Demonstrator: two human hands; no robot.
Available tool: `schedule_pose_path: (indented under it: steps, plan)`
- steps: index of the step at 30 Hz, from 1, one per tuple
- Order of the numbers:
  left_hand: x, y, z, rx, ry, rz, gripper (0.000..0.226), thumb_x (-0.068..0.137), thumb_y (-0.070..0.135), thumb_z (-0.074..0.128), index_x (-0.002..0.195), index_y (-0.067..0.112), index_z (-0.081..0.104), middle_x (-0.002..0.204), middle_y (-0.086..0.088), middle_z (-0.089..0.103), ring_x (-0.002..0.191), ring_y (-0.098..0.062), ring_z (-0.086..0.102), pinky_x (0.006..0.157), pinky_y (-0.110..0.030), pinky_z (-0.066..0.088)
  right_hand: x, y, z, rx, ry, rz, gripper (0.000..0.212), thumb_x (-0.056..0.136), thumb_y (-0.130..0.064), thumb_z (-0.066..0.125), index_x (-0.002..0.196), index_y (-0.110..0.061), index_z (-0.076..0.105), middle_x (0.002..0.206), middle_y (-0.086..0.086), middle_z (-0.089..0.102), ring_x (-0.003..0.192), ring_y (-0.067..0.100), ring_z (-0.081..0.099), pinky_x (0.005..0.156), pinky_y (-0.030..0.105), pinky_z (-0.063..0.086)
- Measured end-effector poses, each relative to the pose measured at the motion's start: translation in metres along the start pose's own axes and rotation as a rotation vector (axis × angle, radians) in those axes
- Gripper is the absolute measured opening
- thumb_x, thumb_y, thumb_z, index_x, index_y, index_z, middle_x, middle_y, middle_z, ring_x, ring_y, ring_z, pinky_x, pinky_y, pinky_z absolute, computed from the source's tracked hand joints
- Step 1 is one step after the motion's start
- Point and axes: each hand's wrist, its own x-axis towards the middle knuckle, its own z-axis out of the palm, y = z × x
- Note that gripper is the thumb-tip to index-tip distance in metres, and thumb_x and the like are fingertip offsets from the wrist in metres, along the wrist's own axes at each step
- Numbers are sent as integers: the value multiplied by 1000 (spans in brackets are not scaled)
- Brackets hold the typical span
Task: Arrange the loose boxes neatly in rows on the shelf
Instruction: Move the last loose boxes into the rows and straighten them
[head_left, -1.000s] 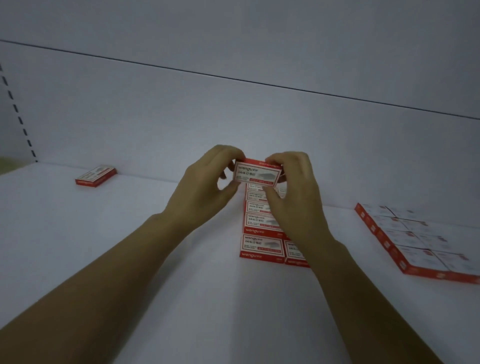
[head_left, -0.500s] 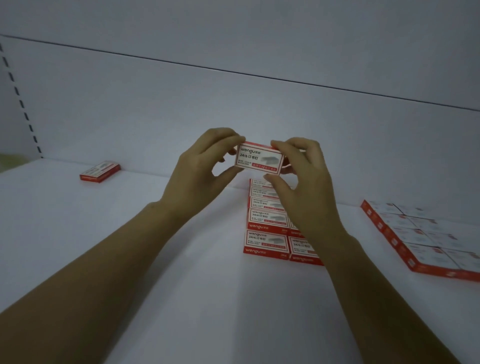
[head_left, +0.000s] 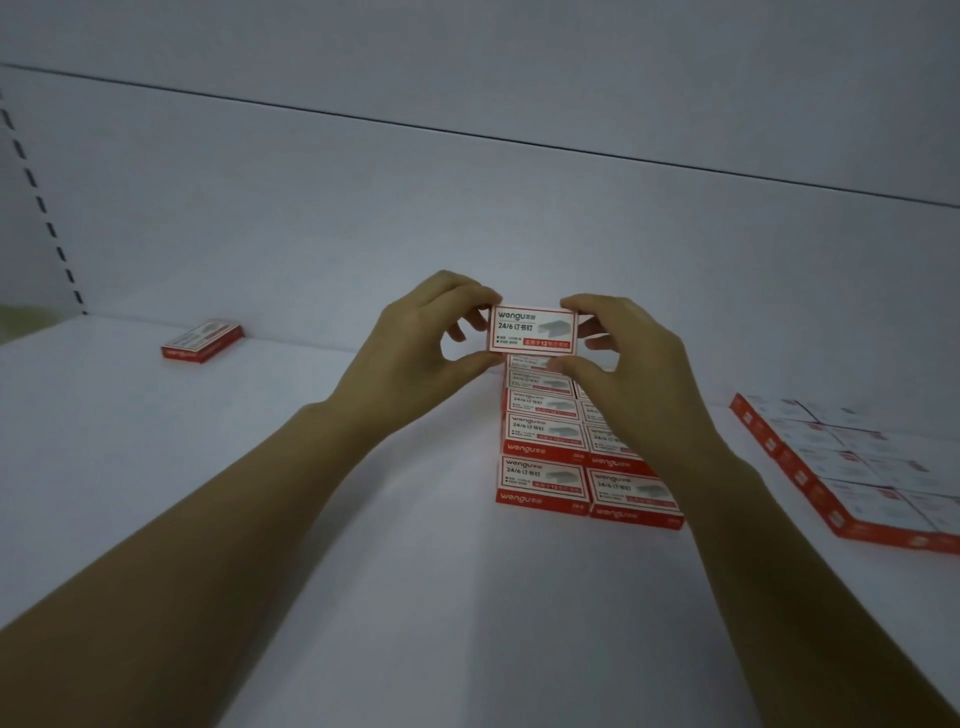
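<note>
We see the white shelf low in frame, two rows of boxes at centre, a flat block of boxes at right, our left hand and right hand each pinching an end of one box above the rows, a lone box far left.

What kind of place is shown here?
Probably a shop or stockroom shelf: a white shelf board with a slotted upright at its left, and many identical red-and-white staple boxes laid in rows.
</note>
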Motion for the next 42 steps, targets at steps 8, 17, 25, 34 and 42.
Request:
schedule_pose_path:
  steps: [8,17,25,34,42]
  plan:
    - [0,0,3,-18,22,1,38,77,25,73,109,6,62,108,-9,63,84,-4,50,72,0,40,0,-1,1,-26,20,-24,46,81,-22,71,123,-21,53,125,-3,56,95,2,49,70,0,31]
    - [8,18,-4,-76,-14,-137,39,78,25,73,112,10,61,112,-4,61,85,-4,52,68,-2,40,1,-15,-11,-115,-15,15,46,80,-22,71,123,-18,53,127,1,46,93,5,48,78,6,36]
    - [-13,44,-6,-271,-343,-490,39,66,17,83,100,17,63,97,3,66,80,-9,63,64,-12,46,-39,-19,-34,-123,-253,202,49,71,-19,79,116,-20,59,104,-3,53,75,1,55,55,7,39]
    - [-39,56,8,-240,-418,-611,35,67,16,81,99,12,65,88,1,64,75,-12,59,63,-15,45,-71,-14,-22,49,-331,348,43,70,-10,77,109,-17,60,96,-7,61,70,-4,55,50,2,39]
    - [-41,59,8,-170,-418,-642,32,68,27,82,93,13,68,81,3,61,68,-8,55,57,-14,41,-73,-17,-22,-64,-349,314,48,74,-22,76,120,-17,60,113,1,60,89,9,58,75,16,39]
